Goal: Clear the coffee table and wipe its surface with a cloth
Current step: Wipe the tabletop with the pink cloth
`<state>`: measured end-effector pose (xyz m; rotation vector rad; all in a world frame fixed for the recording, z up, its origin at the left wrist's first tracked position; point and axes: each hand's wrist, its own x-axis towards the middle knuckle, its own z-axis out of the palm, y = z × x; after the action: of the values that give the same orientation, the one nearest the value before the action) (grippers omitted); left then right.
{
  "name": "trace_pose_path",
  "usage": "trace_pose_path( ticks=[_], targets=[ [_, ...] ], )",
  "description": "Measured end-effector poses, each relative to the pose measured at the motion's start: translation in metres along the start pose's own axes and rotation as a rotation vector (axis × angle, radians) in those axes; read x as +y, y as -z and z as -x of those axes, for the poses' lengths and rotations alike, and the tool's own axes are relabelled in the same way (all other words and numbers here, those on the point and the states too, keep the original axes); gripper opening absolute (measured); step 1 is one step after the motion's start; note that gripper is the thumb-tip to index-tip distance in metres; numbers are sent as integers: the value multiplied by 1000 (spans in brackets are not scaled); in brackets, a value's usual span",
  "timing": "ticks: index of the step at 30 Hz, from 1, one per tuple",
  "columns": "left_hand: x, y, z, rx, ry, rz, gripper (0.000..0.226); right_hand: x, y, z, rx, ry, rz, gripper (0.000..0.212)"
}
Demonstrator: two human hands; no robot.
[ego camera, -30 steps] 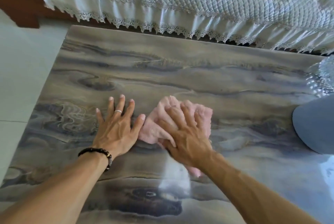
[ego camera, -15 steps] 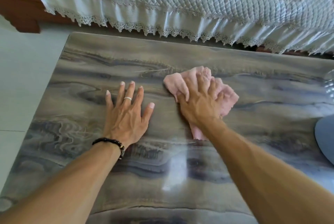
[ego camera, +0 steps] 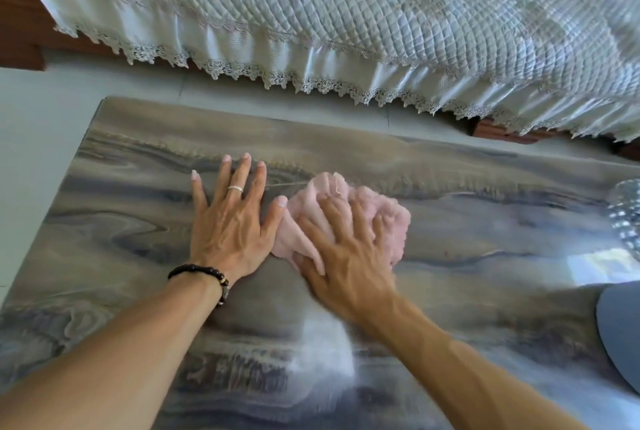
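**Cloth pressed to the tabletop under the right hand**

On the tabletop (ego camera: 485,221), a glossy slab with grey and brown swirling veins, a crumpled pink cloth (ego camera: 374,218) was seen lying a little left of the middle. The right hand (ego camera: 346,256) was laid over the cloth with its fingers spread and only slightly bent, so that the cloth was pressed flat against the surface rather than gathered into a closed grip; the hand was blurred. The left hand (ego camera: 232,221) was placed palm down on the bare surface just beside the cloth, its fingers straight and fanned, nothing held, with the thumb tip touching or nearly touching the cloth's edge. A silver ring (ego camera: 235,188) was worn on one finger of that hand, and a dark beaded bracelet (ego camera: 204,273) on the wrist. At the right edge a rounded grey-blue shape (ego camera: 620,332) was partly seen, and could not be identified. Beyond the far edge, across a strip of pale tiled floor (ego camera: 41,124), a white quilted cover (ego camera: 381,13) with a lace hem was draped over dark wooden furniture.
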<state>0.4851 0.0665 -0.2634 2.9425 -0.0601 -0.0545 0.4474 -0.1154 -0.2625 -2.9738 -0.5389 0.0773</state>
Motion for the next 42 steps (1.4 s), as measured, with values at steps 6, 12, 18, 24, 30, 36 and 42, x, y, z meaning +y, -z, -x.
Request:
trace_pose_path(
  ticks=[6, 12, 18, 24, 30, 36, 42],
  targets=[
    [-1, -8, -9, -9, 33, 2, 81, 42, 10, -82, 88, -502, -152, 48],
    [-1, -4, -7, -19, 48, 27, 80, 37, 6, -78, 9, 144, 5, 54],
    [0, -5, -8, -46, 54, -6, 77, 12, 7, -134, 19, -143, -96, 45],
    [-4, -4, -11, -80, 42, -33, 74, 86, 15, -153, 53, -398, -157, 49],
    [-5, -4, -10, -85, 18, -88, 64, 67, 15, -99, -25, -144, -91, 57],
    [32, 4, -14, 90, -5, 39, 60, 141, 29, -112, 50, -667, -190, 51],
    [110, -24, -19, -72, 21, 100, 60, 163, 28, -64, -48, -202, 2, 67]
  ],
)
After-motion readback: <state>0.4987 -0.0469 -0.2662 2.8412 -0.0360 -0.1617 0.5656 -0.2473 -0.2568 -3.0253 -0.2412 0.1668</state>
